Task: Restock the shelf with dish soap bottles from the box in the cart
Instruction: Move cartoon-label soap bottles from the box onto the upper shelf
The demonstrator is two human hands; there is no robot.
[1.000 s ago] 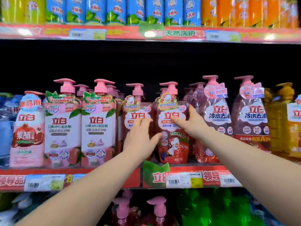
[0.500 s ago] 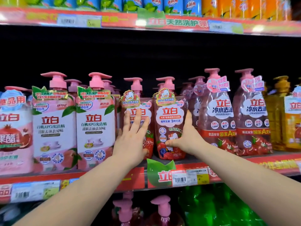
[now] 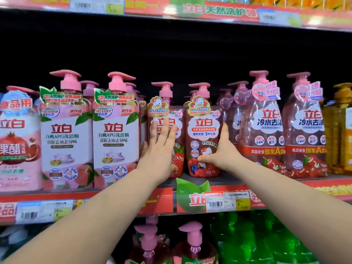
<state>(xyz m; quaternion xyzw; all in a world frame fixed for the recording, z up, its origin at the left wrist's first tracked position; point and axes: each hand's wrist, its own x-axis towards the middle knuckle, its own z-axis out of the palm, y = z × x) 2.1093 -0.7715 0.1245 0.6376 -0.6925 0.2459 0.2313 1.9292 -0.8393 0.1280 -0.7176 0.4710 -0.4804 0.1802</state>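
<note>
Fingers [image 3: 166, 128] straight on left hand [image 3: 159, 151] — right hand [image 3: 222, 149] cupping strawberry bottle [image 3: 203, 130].

1. A clear reddish plastic dish soap bottle with a pink pump and a duck-and-strawberry label, the right strawberry bottle [image 3: 204, 130], stands upright at frame centre with its label facing out. The right hand [image 3: 219, 153] grips its lower right side, thumb across the front.
2. Its twin, the left strawberry bottle [image 3: 165, 111], stands upright just to the left. The left hand [image 3: 160, 149] lies flat on its label, fingers straight.
3. Both stand near the front of the grey shelf [image 3: 224, 179], whose red price strip crosses the frame below centre.
</note>
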